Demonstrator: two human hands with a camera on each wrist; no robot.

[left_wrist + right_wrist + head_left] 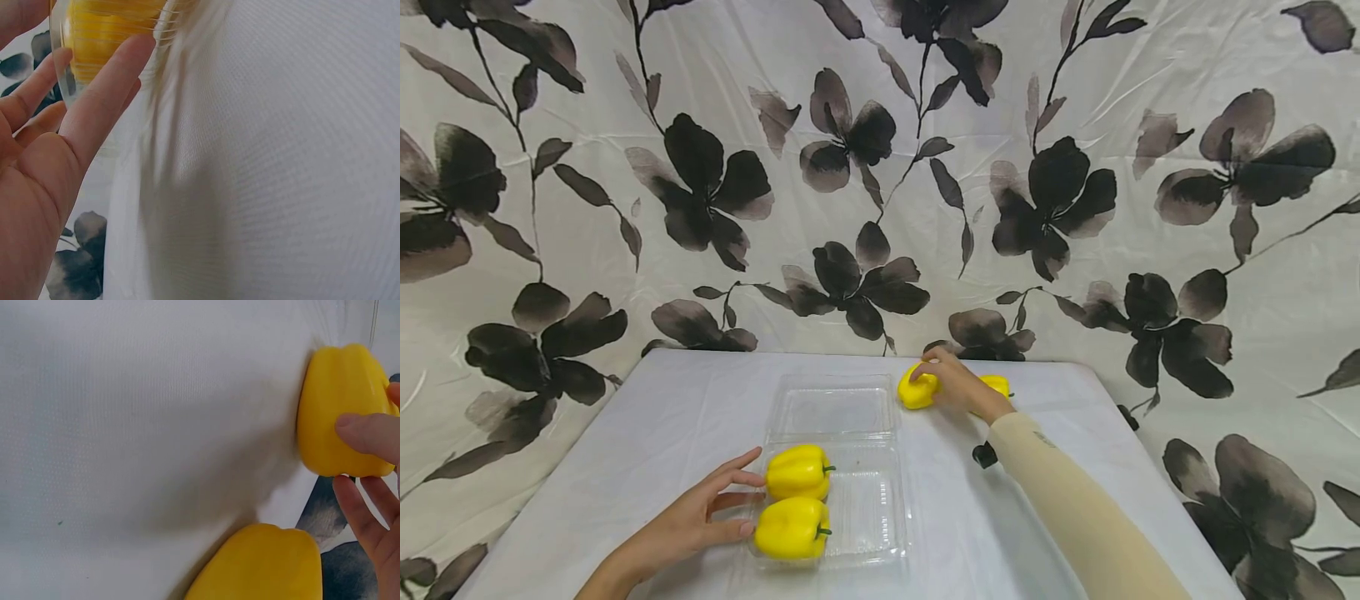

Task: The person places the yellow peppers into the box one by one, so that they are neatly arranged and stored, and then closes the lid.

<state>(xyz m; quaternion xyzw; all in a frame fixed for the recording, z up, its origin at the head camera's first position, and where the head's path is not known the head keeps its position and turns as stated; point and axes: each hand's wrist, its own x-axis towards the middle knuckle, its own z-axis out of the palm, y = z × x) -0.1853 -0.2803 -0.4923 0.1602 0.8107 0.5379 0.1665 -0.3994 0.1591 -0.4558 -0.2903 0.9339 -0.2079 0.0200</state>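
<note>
Two yellow bell peppers lie in the left half of a clear plastic clamshell container (868,500), a far pepper (796,472) and a near pepper (792,528). My left hand (688,517) is at the container's left side, fingers spread and fairly straight; in the left wrist view the fingertips (140,47) are right at the clear wall. Toward the table's back, right of the lid, my right hand (958,383) grips another yellow bell pepper (337,394) between thumb and fingers. A further yellow bell pepper (265,565) lies beside it, partly hidden by the hand in the head view.
The container's lid (835,408) is folded back flat, away from me. A white cloth covers the table (670,417), whose back edge runs just behind the right hand. Behind it hangs a flowered cloth (940,225). A small black object (984,454) shows under the right wrist.
</note>
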